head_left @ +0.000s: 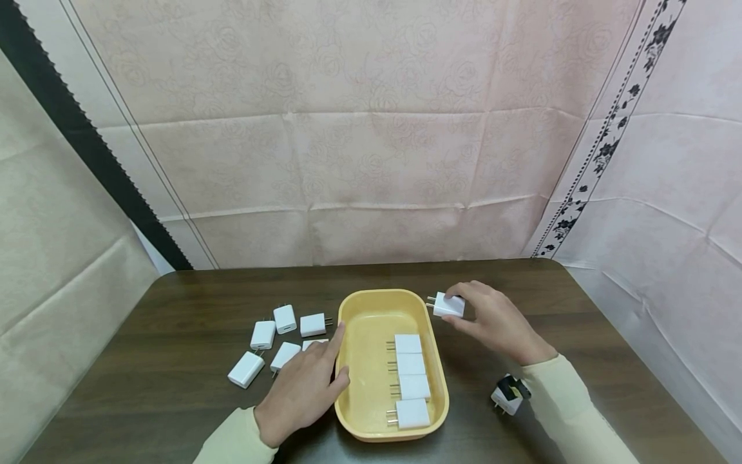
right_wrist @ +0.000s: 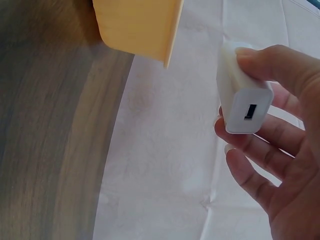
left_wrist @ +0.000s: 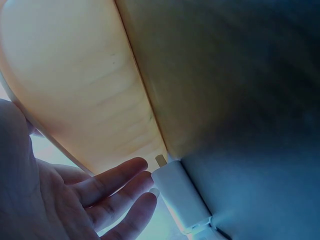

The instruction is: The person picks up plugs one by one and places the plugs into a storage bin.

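Note:
In the head view, my right hand (head_left: 503, 322) pinches a white USB charger (head_left: 449, 305) between thumb and fingers, just off the right rim of a yellow tray (head_left: 342, 412). The charger's prongs point left toward the tray. In the right wrist view, the USB port of that charger (right_wrist: 250, 112) faces the camera. My left hand (head_left: 307, 386) is at the tray's left rim, index finger extended and thumb over the edge. Its other fingers (left_wrist: 107, 187) lie outside the tray wall, near a charger (left_wrist: 181, 197) on the table. Several chargers (head_left: 412, 386) stand in a column inside the tray.
Several loose white chargers (head_left: 246, 369) are scattered on the dark wooden table (head_left: 191, 322) left of the tray, one partly hidden by my left hand. A white plug with a black part (head_left: 509, 394) sits near my right forearm. Pale patterned cloth (head_left: 371, 161) hangs behind the table.

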`<act>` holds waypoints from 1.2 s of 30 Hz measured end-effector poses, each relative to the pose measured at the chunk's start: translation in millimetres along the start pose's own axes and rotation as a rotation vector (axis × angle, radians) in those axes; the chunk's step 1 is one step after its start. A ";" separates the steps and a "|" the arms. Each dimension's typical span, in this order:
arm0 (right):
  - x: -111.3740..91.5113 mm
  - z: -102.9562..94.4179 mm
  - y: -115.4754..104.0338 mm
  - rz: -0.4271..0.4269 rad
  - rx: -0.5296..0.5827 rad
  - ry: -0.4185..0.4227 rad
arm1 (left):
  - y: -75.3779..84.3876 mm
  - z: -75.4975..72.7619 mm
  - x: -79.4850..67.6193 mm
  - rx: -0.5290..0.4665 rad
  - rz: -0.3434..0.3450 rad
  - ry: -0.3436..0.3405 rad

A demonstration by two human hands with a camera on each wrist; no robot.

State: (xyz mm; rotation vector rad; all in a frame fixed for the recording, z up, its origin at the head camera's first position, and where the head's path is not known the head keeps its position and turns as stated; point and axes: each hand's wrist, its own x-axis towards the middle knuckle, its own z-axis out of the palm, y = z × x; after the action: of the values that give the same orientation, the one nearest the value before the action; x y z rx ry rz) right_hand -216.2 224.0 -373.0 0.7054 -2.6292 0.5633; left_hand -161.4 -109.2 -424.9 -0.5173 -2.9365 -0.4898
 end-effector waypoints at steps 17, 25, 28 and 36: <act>5.0 7.9 -7.7 -0.092 0.017 0.059 | 0.5 -0.2 -0.6 0.000 0.000 0.001; 7.9 11.8 -12.6 -0.132 0.015 0.073 | 0.1 0.3 -0.9 0.006 0.012 0.018; 8.7 13.3 -14.8 -0.132 0.016 0.060 | 0.1 0.2 -1.2 0.007 0.015 0.023; 10.2 20.9 -17.5 -0.136 0.019 0.045 | -0.2 0.0 -1.4 0.008 0.020 0.029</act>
State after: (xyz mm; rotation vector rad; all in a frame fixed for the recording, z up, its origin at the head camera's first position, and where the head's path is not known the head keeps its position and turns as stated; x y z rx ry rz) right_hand -219.9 196.4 -381.5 0.8597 -2.5142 0.5587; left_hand -160.1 -109.8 -425.2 -0.5339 -2.9015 -0.4784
